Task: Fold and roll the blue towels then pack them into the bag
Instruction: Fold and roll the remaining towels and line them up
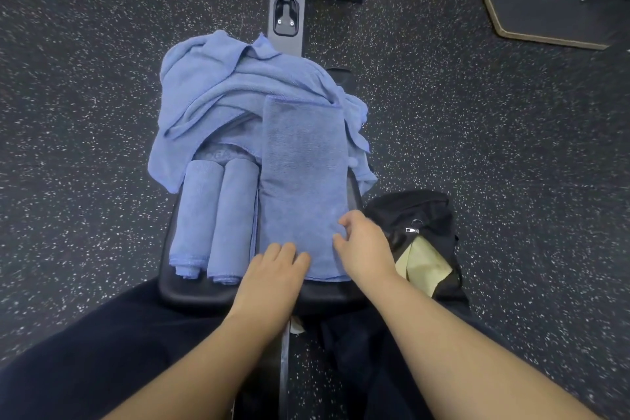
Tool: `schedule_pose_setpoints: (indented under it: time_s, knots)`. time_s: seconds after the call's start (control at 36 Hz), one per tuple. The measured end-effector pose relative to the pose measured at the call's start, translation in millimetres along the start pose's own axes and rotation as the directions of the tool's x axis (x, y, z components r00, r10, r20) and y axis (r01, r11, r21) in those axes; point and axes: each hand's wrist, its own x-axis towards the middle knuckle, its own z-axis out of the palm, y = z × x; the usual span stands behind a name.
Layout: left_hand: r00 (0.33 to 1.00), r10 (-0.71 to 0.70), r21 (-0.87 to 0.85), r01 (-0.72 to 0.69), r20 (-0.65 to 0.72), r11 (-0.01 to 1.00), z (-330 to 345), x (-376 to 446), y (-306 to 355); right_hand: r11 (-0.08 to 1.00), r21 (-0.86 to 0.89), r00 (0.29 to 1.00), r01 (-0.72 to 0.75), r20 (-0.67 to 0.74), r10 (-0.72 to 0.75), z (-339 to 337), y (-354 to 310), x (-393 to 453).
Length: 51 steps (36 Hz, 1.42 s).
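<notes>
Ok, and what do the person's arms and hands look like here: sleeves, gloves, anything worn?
Both forearms are bare to the frame's bottom edge, with no sleeve showing. The left hand and right hand wear no gloves, and no rings, watch or wristband are visible.

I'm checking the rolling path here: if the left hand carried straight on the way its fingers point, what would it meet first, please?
The left hand points up the bench, fingers at the near end of the folded towel. It would slide along that towel first, probably reaching the loose towel pile beyond; depth is uncertain.
</notes>
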Motion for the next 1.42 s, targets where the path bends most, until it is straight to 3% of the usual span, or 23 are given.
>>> schedule_pose_setpoints:
  time_s: [0.14, 0.33, 0.47, 0.58, 0.72, 0.86, 0.94, 1.14, 1.28, 1.42]
  knots:
    - [1.000, -0.009, 0.014, 0.009, 0.029, 1.000, -2.1, 2.2, 1.9, 0.997, -0.035, 0.996, 0.074, -0.052, -0.075, -3.3, 0.2, -0.5]
    - [0.999, -0.020, 0.033, 0.019, 0.037, 0.999, -1.2, 0.9, 7.4, 0.999, -0.048, 0.997, -0.023, 0.072, 0.027, -5.8, -2.1, -1.8]
    - [0.998, -0.003, 0.042, 0.000, 0.057, 0.999, -7.5, 8.6, 6.5, 0.991, -0.126, 0.995, 0.038, 0.097, -0.026, -7.3, -1.7, -6.0]
    - [0.995, -0.020, 0.022, 0.018, 0.094, 1.000, -5.7, 19.0, 0.5, 0.995, 0.088, 0.994, 0.048, 0.099, -0.056, -8.0, -1.7, -7.3]
    - [0.984, -0.145, -0.222, 0.165, 0.102, 0.961, -11.8, 23.5, -7.8, 0.954, 0.296, 0.997, 0.054, 0.039, -0.069, -13.6, -2.0, -5.5]
    - [0.954, -0.291, -0.334, 0.298, 0.074, 0.894, -17.4, 26.4, -8.7, 0.849, 0.513, 0.992, 0.123, -0.071, -0.101, -21.3, -13.4, -6.8]
    - [0.941, -0.332, -0.357, 0.334, 0.069, 0.872, -14.8, 28.8, -12.2, 0.773, 0.624, 0.993, 0.115, -0.050, -0.108, -24.3, -14.6, -6.5]
    - [0.937, -0.340, -0.433, 0.341, 0.083, 0.834, -24.8, 30.4, -12.0, 0.880, 0.427, 0.964, 0.208, 0.061, -0.257, -22.7, -2.3, -6.7]
    - [0.939, -0.332, -0.466, 0.335, 0.091, 0.819, -31.1, 28.1, -11.5, 0.933, 0.277, 0.972, 0.230, -0.013, -0.236, -18.3, -1.6, -1.9]
    - [0.966, -0.239, -0.444, 0.257, 0.097, 0.858, -28.6, 28.8, -16.7, 0.929, 0.179, 0.946, 0.325, -0.052, -0.321, -16.2, -0.5, -0.5]
